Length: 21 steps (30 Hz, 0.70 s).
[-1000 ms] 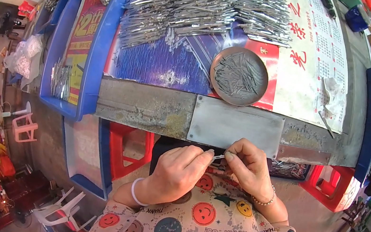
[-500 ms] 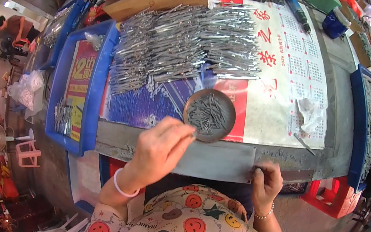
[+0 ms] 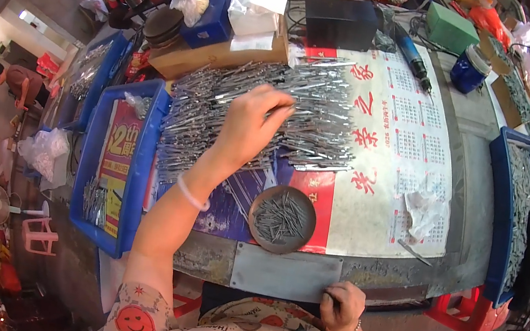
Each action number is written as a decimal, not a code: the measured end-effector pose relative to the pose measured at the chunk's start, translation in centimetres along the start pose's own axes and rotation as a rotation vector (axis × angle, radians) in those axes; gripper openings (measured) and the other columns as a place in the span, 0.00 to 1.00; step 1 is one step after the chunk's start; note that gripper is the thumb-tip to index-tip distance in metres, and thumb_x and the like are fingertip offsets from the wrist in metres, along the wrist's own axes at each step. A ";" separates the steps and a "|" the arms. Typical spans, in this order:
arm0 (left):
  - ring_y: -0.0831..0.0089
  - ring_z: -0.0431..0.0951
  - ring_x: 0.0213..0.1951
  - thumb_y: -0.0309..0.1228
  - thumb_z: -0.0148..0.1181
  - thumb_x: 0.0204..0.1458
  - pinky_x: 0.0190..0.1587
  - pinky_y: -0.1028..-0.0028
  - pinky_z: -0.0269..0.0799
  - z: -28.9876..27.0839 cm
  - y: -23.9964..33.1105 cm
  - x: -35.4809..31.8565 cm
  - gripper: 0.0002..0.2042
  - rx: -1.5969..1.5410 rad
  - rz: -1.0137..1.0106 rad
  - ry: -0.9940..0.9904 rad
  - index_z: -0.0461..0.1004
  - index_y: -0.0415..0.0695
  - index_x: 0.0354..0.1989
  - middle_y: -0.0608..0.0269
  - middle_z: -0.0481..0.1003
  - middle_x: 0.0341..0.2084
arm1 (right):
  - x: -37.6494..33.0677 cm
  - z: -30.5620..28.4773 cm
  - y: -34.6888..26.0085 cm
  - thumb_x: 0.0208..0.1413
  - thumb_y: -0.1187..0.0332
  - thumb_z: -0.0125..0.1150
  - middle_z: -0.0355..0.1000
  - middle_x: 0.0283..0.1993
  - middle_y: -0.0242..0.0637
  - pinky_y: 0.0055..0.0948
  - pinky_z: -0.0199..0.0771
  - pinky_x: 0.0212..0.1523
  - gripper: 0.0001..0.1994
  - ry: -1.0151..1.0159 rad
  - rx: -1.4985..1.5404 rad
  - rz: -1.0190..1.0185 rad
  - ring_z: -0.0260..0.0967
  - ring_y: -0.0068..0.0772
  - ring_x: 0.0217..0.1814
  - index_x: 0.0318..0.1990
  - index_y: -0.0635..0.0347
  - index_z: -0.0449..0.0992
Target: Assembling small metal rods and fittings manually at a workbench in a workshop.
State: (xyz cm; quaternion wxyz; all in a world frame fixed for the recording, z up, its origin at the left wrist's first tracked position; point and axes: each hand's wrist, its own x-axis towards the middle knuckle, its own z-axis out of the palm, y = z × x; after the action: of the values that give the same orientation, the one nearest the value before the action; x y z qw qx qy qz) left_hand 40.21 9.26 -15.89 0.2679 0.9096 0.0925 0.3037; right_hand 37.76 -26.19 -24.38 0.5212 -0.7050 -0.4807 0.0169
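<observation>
My left hand [image 3: 252,122] reaches out over a wide pile of thin shiny metal rods [image 3: 317,136], its thumb and fingers pinched together. Whatever sits between the fingertips is too small or hidden to name. Curled up close to the table's front edge is my right hand [image 3: 343,307], beside a flat grey metal plate [image 3: 283,271]; its fingers hide anything inside. Between the pile and this plate stands a round shallow bowl [image 3: 306,239], holding several short dark grey metal pins [image 3: 281,217].
A blue tray [image 3: 140,178] lies left, another blue tray [image 3: 504,194] full of grey parts right. A calendar sheet [image 3: 382,204] covers the table, with crumpled tissue [image 3: 423,213] on it. Behind are a wooden board [image 3: 219,56], black box [image 3: 339,24] and blue-black handheld tool [image 3: 413,57].
My left hand has moved from the bowl's near side forward over the rod pile. My right hand stays curled by the table edge. The whole view has shifted, so the table appears lower.
</observation>
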 end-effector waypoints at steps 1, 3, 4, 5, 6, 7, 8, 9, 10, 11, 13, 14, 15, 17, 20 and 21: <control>0.64 0.77 0.31 0.24 0.62 0.48 0.34 0.71 0.71 1.0 -1.2 1.4 0.06 0.005 0.040 0.009 0.77 0.37 0.34 0.56 0.76 0.28 | 0.1 0.0 -0.1 0.41 0.77 0.61 0.71 0.26 0.39 0.32 0.68 0.22 0.10 -0.010 -0.004 -0.005 0.69 0.39 0.22 0.34 0.61 0.69; 0.62 0.78 0.32 0.26 0.62 0.48 0.35 0.69 0.71 2.2 -3.0 4.0 0.06 0.072 0.045 -0.005 0.78 0.38 0.34 0.54 0.76 0.29 | 0.1 0.1 -0.1 0.40 0.78 0.62 0.71 0.25 0.38 0.31 0.67 0.22 0.12 -0.018 0.002 -0.015 0.69 0.38 0.22 0.33 0.60 0.68; 0.55 0.77 0.33 0.26 0.62 0.47 0.37 0.64 0.71 3.2 -3.9 5.1 0.06 0.026 0.022 0.015 0.78 0.40 0.33 0.52 0.76 0.29 | 0.0 0.2 -0.1 0.39 0.77 0.62 0.71 0.25 0.38 0.31 0.67 0.22 0.12 -0.006 -0.014 -0.028 0.69 0.38 0.21 0.34 0.60 0.68; 0.55 0.77 0.33 0.26 0.62 0.47 0.37 0.64 0.71 3.8 -4.7 6.0 0.06 0.035 0.015 0.020 0.78 0.39 0.33 0.52 0.76 0.29 | -0.1 0.3 0.0 0.39 0.77 0.62 0.71 0.25 0.38 0.31 0.67 0.21 0.12 0.008 -0.028 -0.042 0.69 0.37 0.21 0.34 0.60 0.68; 0.55 0.77 0.33 0.26 0.62 0.47 0.37 0.63 0.71 4.3 -5.1 6.8 0.06 0.038 0.008 0.021 0.78 0.39 0.33 0.52 0.76 0.29 | -0.4 0.5 0.3 0.38 0.77 0.63 0.71 0.25 0.38 0.30 0.67 0.21 0.13 0.023 -0.040 -0.060 0.68 0.37 0.21 0.34 0.59 0.68; 0.58 0.79 0.35 0.27 0.62 0.48 0.39 0.68 0.72 4.5 -5.5 7.3 0.08 0.049 -0.036 -0.004 0.78 0.38 0.36 0.53 0.77 0.31 | -0.4 0.4 0.3 0.38 0.77 0.63 0.71 0.25 0.38 0.30 0.67 0.21 0.13 0.030 -0.046 -0.065 0.69 0.36 0.20 0.34 0.59 0.69; 0.58 0.79 0.35 0.27 0.62 0.48 0.39 0.67 0.72 4.7 -6.0 7.7 0.08 0.062 -0.032 -0.002 0.78 0.38 0.36 0.53 0.77 0.32 | -0.3 0.5 0.2 0.38 0.77 0.63 0.72 0.26 0.38 0.30 0.67 0.20 0.13 0.037 -0.052 -0.071 0.69 0.36 0.20 0.34 0.59 0.69; 0.58 0.79 0.36 0.27 0.62 0.48 0.40 0.67 0.72 5.0 -6.3 8.1 0.08 0.071 -0.028 -0.003 0.78 0.38 0.36 0.52 0.77 0.32 | -0.4 0.7 0.3 0.37 0.76 0.64 0.72 0.26 0.37 0.30 0.67 0.20 0.13 0.049 -0.048 -0.062 0.69 0.36 0.20 0.34 0.59 0.69; 0.58 0.79 0.37 0.27 0.62 0.48 0.41 0.67 0.72 5.4 -6.6 8.3 0.08 0.080 -0.045 -0.020 0.78 0.38 0.36 0.52 0.77 0.32 | -0.4 0.7 0.3 0.37 0.76 0.64 0.72 0.26 0.37 0.30 0.67 0.20 0.13 0.056 -0.056 -0.062 0.69 0.36 0.20 0.34 0.59 0.69; 0.58 0.79 0.37 0.27 0.62 0.48 0.41 0.67 0.72 5.9 -6.8 8.7 0.08 0.089 -0.038 -0.038 0.78 0.38 0.35 0.53 0.77 0.32 | -0.4 0.7 0.4 0.37 0.76 0.64 0.72 0.26 0.37 0.30 0.66 0.20 0.13 0.059 -0.065 -0.059 0.69 0.35 0.20 0.33 0.58 0.69; 0.57 0.78 0.36 0.27 0.62 0.48 0.40 0.66 0.72 6.5 -7.2 9.4 0.07 0.123 -0.011 -0.062 0.79 0.40 0.34 0.54 0.77 0.32 | -0.5 0.7 0.3 0.37 0.75 0.65 0.72 0.26 0.36 0.30 0.66 0.20 0.13 0.065 -0.068 -0.059 0.69 0.35 0.20 0.33 0.58 0.70; 0.57 0.78 0.36 0.28 0.61 0.48 0.40 0.65 0.72 7.1 -7.3 10.0 0.07 0.147 0.020 -0.068 0.79 0.41 0.34 0.54 0.77 0.31 | -0.5 0.7 0.3 0.37 0.74 0.65 0.72 0.26 0.35 0.30 0.66 0.20 0.13 0.059 -0.065 -0.052 0.69 0.35 0.21 0.33 0.57 0.70; 0.57 0.77 0.36 0.28 0.61 0.49 0.40 0.65 0.72 7.6 -7.5 10.7 0.06 0.172 0.049 -0.072 0.79 0.41 0.34 0.55 0.77 0.30 | -0.5 0.6 0.4 0.37 0.73 0.66 0.73 0.26 0.35 0.30 0.65 0.19 0.13 0.052 -0.061 -0.046 0.69 0.35 0.21 0.32 0.56 0.70; 0.56 0.77 0.37 0.29 0.60 0.49 0.40 0.63 0.71 8.8 -7.8 12.4 0.06 0.201 0.064 -0.090 0.79 0.43 0.34 0.55 0.76 0.30 | -0.7 0.7 0.5 0.37 0.73 0.66 0.73 0.27 0.35 0.31 0.66 0.20 0.13 0.049 -0.068 -0.046 0.69 0.34 0.21 0.32 0.56 0.70; 0.54 0.76 0.39 0.30 0.59 0.50 0.42 0.59 0.71 11.0 -9.3 14.0 0.06 0.291 0.020 -0.166 0.79 0.45 0.34 0.55 0.75 0.32 | -0.9 0.5 0.6 0.37 0.72 0.66 0.73 0.27 0.34 0.31 0.66 0.20 0.12 0.048 -0.075 -0.045 0.69 0.34 0.21 0.32 0.56 0.71; 0.54 0.77 0.39 0.29 0.59 0.49 0.42 0.59 0.73 11.6 -9.5 14.3 0.06 0.319 0.002 -0.213 0.80 0.46 0.33 0.54 0.76 0.32 | -0.9 0.5 0.6 0.37 0.72 0.66 0.73 0.27 0.34 0.31 0.66 0.20 0.12 0.053 -0.077 -0.041 0.70 0.35 0.21 0.31 0.56 0.71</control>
State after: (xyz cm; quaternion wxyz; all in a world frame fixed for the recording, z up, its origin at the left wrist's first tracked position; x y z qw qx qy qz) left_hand 58.56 16.93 -21.65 0.1285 0.9676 0.1098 0.1876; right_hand 37.38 -26.42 -25.52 0.5065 -0.7146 -0.4815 -0.0307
